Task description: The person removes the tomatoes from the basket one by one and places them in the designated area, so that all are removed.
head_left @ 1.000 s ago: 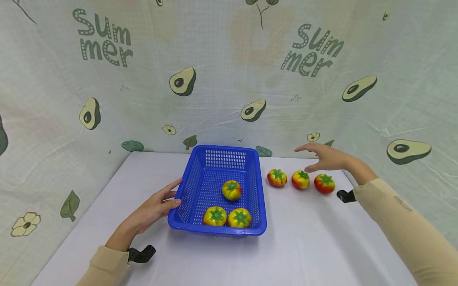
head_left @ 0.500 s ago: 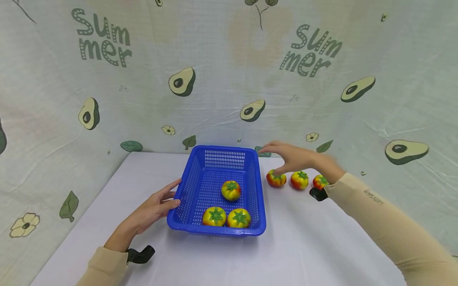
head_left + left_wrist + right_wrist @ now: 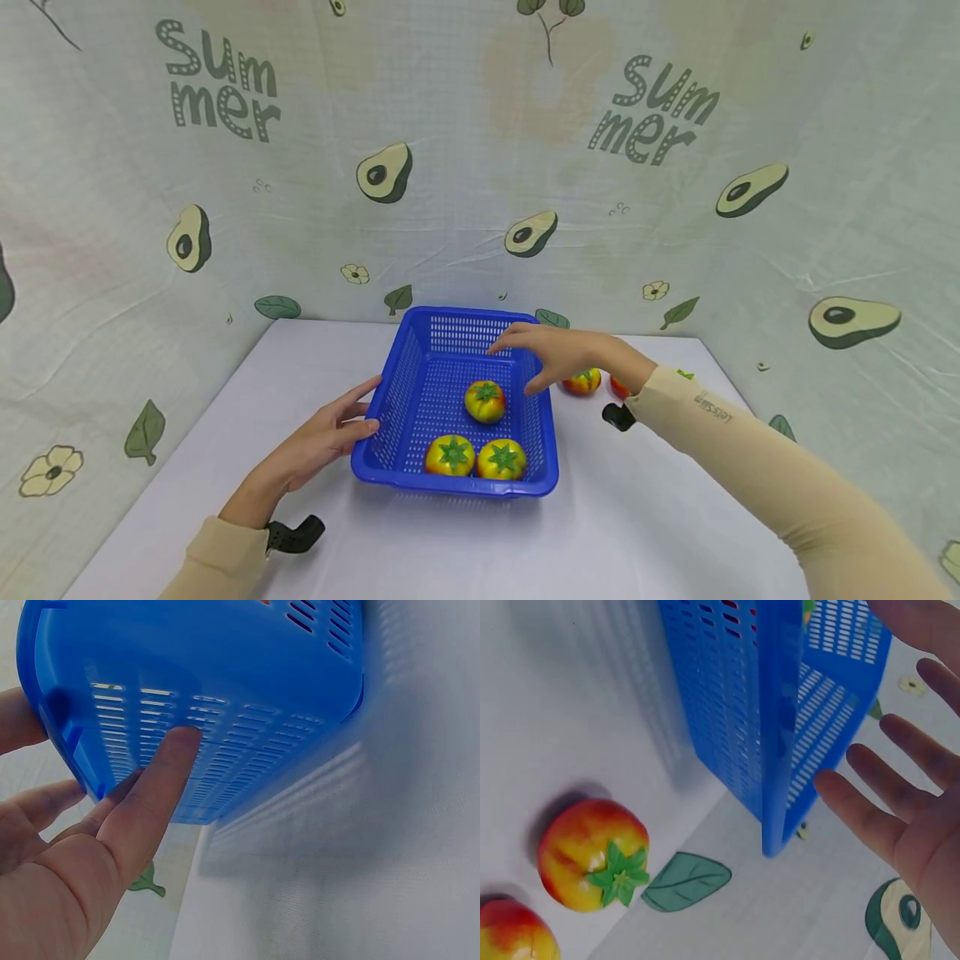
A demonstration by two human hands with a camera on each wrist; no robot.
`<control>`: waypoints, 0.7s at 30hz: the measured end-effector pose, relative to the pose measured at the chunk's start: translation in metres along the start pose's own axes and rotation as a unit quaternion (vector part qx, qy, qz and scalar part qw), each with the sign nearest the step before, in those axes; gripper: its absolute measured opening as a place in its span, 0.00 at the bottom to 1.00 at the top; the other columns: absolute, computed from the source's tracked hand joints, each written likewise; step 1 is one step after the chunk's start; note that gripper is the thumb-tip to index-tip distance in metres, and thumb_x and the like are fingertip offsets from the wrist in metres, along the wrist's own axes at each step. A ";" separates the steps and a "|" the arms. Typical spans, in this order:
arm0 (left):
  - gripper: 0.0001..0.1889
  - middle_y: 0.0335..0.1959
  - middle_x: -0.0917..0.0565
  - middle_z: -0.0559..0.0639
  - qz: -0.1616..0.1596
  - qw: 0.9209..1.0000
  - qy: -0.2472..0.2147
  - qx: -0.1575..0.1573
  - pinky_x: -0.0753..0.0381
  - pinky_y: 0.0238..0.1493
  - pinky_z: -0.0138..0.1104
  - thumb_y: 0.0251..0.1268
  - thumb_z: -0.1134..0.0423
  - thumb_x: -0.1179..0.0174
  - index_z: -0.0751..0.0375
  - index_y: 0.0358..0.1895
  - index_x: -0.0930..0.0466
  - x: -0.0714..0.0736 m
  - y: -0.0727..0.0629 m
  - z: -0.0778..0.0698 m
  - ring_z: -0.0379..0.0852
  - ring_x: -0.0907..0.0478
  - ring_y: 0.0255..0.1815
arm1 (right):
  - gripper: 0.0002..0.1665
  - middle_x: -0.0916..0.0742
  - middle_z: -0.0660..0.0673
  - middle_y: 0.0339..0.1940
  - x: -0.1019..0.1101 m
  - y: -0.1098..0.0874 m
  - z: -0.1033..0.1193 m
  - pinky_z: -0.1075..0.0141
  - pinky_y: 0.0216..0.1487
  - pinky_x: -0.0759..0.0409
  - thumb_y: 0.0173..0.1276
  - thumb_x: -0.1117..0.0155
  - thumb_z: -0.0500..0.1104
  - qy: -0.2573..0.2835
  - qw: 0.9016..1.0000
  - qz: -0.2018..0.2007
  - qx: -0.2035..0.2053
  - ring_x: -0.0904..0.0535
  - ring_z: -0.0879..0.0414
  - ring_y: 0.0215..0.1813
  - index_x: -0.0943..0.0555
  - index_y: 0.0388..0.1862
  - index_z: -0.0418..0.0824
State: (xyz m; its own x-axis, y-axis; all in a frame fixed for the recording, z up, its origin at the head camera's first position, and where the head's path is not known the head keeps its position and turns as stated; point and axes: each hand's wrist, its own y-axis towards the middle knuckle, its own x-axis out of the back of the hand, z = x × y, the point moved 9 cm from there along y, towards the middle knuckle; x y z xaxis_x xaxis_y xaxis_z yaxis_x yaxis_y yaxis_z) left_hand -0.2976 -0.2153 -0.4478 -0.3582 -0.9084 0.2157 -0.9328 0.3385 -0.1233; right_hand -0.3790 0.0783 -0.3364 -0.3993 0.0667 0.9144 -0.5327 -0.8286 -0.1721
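A blue plastic basket (image 3: 540, 442) stands on the white table, with three red-yellow tomatoes inside: one near the middle (image 3: 485, 402), one at front left (image 3: 450, 456) and one at front right (image 3: 502, 460). At the basket's left side, my left hand (image 3: 322, 437) touches the rim and outer wall with fairly straight fingers, seen close in the left wrist view. My right hand (image 3: 562, 354) hovers over the basket's right rim, fingers spread and holding nothing. To the right of the basket lies another tomato (image 3: 592, 853), with a second tomato (image 3: 514, 934) beside it, partly hidden by my arm in the head view.
A cloth (image 3: 450, 100) printed with avocados and lettering hangs behind and beside the table (image 3: 622, 517). Farther right, a green leaf tip (image 3: 685, 374) shows behind my right sleeve (image 3: 720, 425).
My right hand has swept left, from above the tomatoes on the right, past them, to the basket's right rim. My left hand, the basket and the tomatoes stay put.
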 end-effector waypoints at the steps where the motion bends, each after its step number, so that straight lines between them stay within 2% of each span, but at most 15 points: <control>1: 0.42 0.81 0.40 0.72 0.000 1.000 0.000 0.000 0.19 0.68 0.54 0.80 0.53 0.39 0.43 0.88 0.53 0.000 0.000 0.000 0.65 0.25 0.72 | 0.43 0.29 0.43 0.80 -0.003 0.002 0.001 0.41 0.75 0.27 0.68 0.22 0.42 0.000 1.000 0.006 0.000 0.35 0.42 0.81 0.28 0.80 0.49; 7: 0.42 0.81 0.40 0.72 -0.001 1.000 0.002 0.002 0.20 0.68 0.55 0.81 0.53 0.39 0.44 0.89 0.53 0.000 -0.001 -0.001 0.65 0.25 0.72 | 0.43 0.30 0.45 0.81 -0.022 0.013 0.000 0.41 0.77 0.29 0.68 0.21 0.42 0.000 0.999 0.033 -0.015 0.38 0.43 0.83 0.28 0.80 0.52; 10: 0.42 0.81 0.40 0.72 -0.001 1.000 0.002 0.003 0.20 0.69 0.55 0.80 0.53 0.39 0.43 0.88 0.53 -0.001 -0.001 -0.001 0.65 0.25 0.72 | 0.43 0.30 0.44 0.81 -0.031 0.018 -0.001 0.41 0.77 0.29 0.68 0.21 0.41 0.009 0.999 0.041 -0.017 0.38 0.43 0.82 0.28 0.80 0.50; 21: 0.42 0.81 0.41 0.72 -0.001 1.000 0.003 0.003 0.21 0.69 0.56 0.80 0.53 0.39 0.42 0.88 0.53 -0.001 0.000 0.000 0.66 0.26 0.73 | 0.42 0.26 0.45 0.76 -0.053 0.033 0.000 0.46 0.77 0.28 0.67 0.21 0.39 0.019 0.998 0.051 0.005 0.31 0.47 0.77 0.26 0.78 0.49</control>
State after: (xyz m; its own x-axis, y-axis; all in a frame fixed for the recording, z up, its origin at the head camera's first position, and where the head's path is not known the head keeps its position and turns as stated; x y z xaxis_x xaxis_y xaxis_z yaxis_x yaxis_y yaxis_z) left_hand -0.2977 -0.2144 -0.4483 -0.3565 -0.9077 0.2212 -0.9334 0.3354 -0.1277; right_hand -0.3755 0.0470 -0.3902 -0.4800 0.0029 0.8773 -0.4805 -0.8375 -0.2601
